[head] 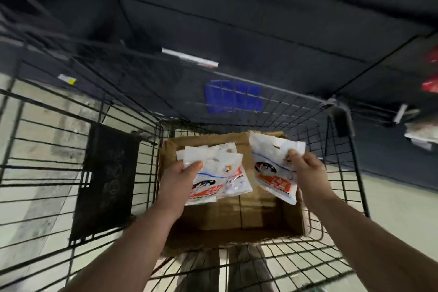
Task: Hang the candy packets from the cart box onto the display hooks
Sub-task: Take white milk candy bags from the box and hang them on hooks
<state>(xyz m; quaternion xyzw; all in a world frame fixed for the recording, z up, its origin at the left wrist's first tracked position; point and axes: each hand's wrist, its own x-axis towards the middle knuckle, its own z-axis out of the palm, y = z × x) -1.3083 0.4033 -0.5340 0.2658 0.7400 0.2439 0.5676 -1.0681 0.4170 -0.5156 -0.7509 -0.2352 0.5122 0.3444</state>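
Both my forearms stretch forward and down over the wire cart (341, 111), running almost parallel with the wrists straight. My left grip (182, 180) is turned palm-in, thumb (195, 165) laid flat across the top, and it is closed on a fanned bunch of candy packets (220, 170). There are several white bags with orange and black print, overlapping one another, and I cannot count them exactly. The bunch hangs above the far left part of the cardboard box (237, 216), which sits in the cart's basket with its flaps open.

My right grip (305, 168) is curled, knuckles up, and it pinches a single packet (270, 166) near its upper right corner between thumb and fingertips. That packet tilts, with its hang hole towards the far end and its printed end dropping towards me, over the right side of the box. The two grips are apart, each with its own packets, and neither touches the box.

A dark panel (106, 178) hangs on the cart's left wall, and a blue tag (233, 97) shows on its front wire. Pale floor tiles (391, 208) lie beneath. At the right edge, blurred red bags (430, 85) and white bags (422, 135) hang against dark shelving.
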